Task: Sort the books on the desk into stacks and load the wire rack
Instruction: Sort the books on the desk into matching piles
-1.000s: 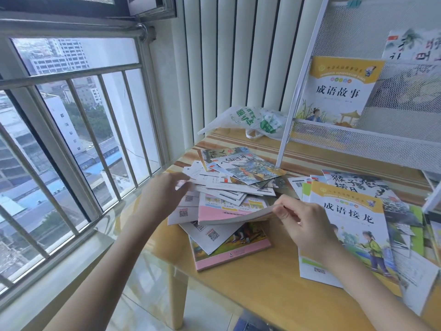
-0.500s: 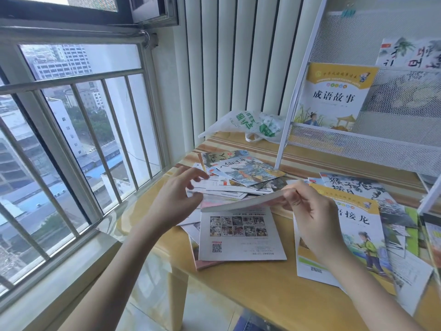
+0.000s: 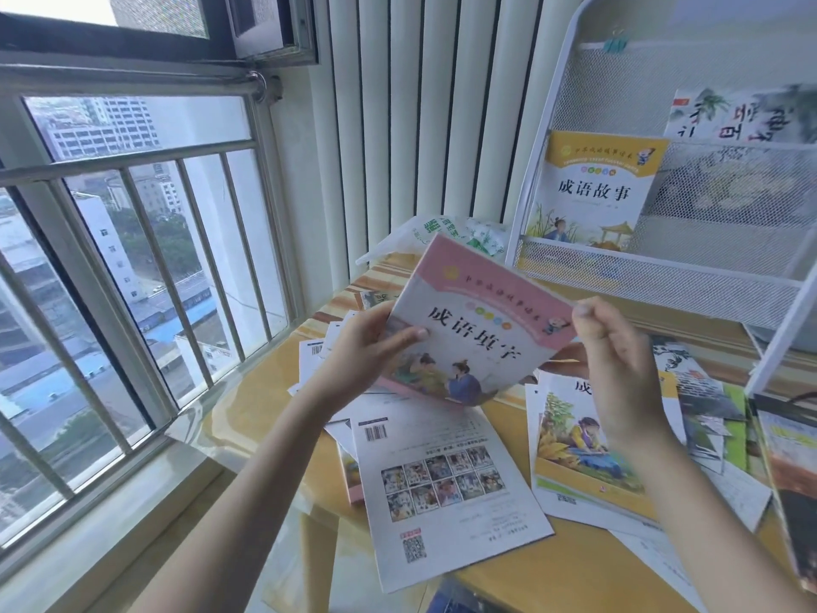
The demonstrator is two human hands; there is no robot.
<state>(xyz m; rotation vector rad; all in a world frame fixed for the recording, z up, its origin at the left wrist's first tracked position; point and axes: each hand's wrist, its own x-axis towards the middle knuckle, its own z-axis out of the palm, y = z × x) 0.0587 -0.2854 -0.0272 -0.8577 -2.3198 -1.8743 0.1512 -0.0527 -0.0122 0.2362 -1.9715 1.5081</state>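
- While the pink book [image 3: 475, 329] hangs above the desk [image 3: 574, 564], left hand [image 3: 358, 356] thumb pressing its cover, right hand [image 3: 612, 347] pinching its corner, it could slip.
- Loose books [image 3: 446, 484] below the fingers could slide off the edge.

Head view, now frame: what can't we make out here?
- Lower half of the scenic book in the white wire rack: veiled by mesh.
- Yellow-bordered book on the desk: title covered by the right hand.
- Pink-covered book, left edge: under the left hand.
- Dark book: cropped by the right frame edge.
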